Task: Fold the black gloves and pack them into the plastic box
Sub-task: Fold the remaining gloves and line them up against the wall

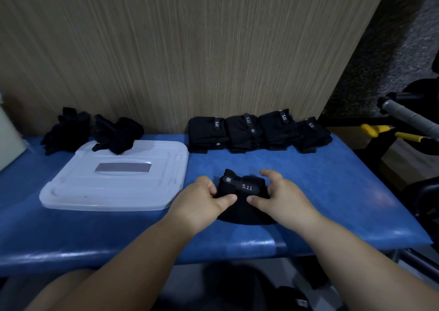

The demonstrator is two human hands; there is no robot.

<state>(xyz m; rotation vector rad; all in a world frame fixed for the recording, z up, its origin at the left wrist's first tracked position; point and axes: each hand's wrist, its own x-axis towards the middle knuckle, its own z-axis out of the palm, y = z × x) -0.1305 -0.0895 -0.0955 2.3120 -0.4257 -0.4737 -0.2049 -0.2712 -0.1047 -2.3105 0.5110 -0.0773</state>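
Observation:
A black glove (243,193) with a white "5.11" label lies folded on the blue padded bench (332,191), near its front edge. My left hand (202,200) grips its left side, thumb on top and fingers curled round the edge. On the opposite side my right hand (278,196) pinches it the same way. Several folded black gloves (259,132) stand in a row along the back, against the wall. Loose unfolded black gloves (90,130) are heaped at the back left. The translucent white plastic box lid (114,180) lies flat left of my hands; the box body is out of view.
A wood-grain wall panel (178,49) stands right behind the bench. Right of the bench are a grey-wrapped handle (408,115) and yellow-handled tools (377,130). A pale object (7,134) sits at the far left edge. One loose glove overlaps the lid's back edge.

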